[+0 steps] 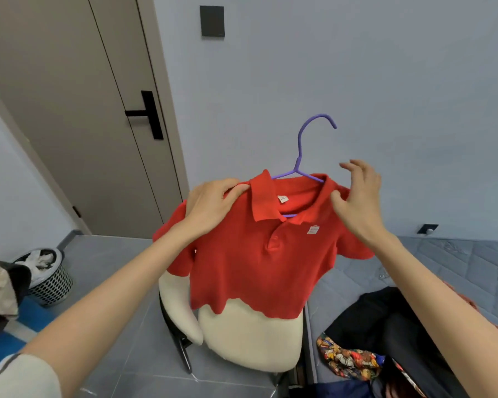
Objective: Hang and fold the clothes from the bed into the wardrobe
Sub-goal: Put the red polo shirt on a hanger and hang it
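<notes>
gripping the shoulders of the red polo shirt (256, 262), the left hand (210, 208) and right hand (357, 202) had it on the purple hanger (297, 167); hanging it up and the dark clothes (385, 326) on the bed (457, 262) remained.

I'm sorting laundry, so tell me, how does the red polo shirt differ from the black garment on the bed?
The red polo shirt hangs spread out on a purple hanger, held in the air at its shoulders by the left hand and right hand. The black garment lies crumpled on the bed, untouched. One is bright red, the other black. Both are clothes.
</notes>
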Demonstrator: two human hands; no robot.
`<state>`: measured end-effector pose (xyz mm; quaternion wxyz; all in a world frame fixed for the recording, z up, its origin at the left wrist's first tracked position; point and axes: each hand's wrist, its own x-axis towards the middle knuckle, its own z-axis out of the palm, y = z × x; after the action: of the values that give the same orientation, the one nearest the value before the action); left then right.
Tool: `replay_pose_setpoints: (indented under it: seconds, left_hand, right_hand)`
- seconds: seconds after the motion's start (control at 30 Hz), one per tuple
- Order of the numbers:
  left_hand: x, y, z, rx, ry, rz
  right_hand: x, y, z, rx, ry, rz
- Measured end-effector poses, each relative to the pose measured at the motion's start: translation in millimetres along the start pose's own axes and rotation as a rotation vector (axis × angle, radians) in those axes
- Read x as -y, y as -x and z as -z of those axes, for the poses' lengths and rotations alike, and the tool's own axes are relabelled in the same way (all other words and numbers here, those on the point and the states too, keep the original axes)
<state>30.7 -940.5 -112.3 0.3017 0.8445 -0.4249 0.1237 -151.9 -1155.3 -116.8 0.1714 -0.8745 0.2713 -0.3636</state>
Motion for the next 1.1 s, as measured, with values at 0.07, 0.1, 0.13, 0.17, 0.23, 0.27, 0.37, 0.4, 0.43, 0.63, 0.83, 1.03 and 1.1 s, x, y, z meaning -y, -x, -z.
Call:
replay_pose_setpoints:
  seconds: [0.07,0.1,0.13,0.17,0.23,0.27,0.37,0.4,0.43,0.63,0.83,1.03,1.1]
  left_hand:
    - [10.4,2.2,6.1,0.001,-0.031,-0.042]
    - [14.9,3.3,8.2,0.004,-0.053,-0.064]
    - [18.8,4.2,10.5,0.008,-0.065,-0.088]
    - [21.8,4.6,13.4,0.018,-0.061,-0.114]
    - [27.6,5.1,21.2,0.067,-0.009,-0.163]
    - [31.6,5.7,25.7,0.092,0.011,-0.181]
    - [47.6,13.4,38.3,0.098,-0.008,-0.189]
    - [55.0,17.4,41.5,0.094,-0.007,-0.17]
    - [62.5,21.7,44.5,0.092,0.001,-0.136]
    - [70.4,40.8,67.0,0.076,0.062,0.037]
    - [-6.8,39.1,96.3,0.002,-0.226,-0.198]
    - [-33.4,60.1,140.0,-0.027,-0.152,-0.029]
    - [-29.0,78.7,155.5,-0.014,-0.117,0.096]
  right_hand:
    - [-5.2,3.9,-7.3,0.232,0.075,0.034]
    - [-3.0,6.5,-11.5,0.298,0.056,0.047]
    - [0.6,8.3,-15.3,0.325,0.008,0.054]
    - [5.0,9.7,-18.4,0.319,-0.049,0.056]
    - [13.7,12.0,-23.5,0.27,-0.143,0.046]
    - [18.2,12.7,-25.6,0.245,-0.177,0.034]
    - [30.3,12.1,-28.7,0.226,-0.228,-0.003]
    - [33.4,10.8,-28.6,0.222,-0.25,-0.007]
    - [37.0,9.4,-27.8,0.211,-0.267,-0.014]
    - [56.5,-5.6,-26.7,0.159,-0.336,-0.054]
    - [102.4,-7.4,-18.0,0.234,-0.414,0.116]
    - [148.9,-5.0,-3.9,0.374,-0.621,0.378]
    - [161.8,-2.6,-6.6,0.446,-0.626,0.481]
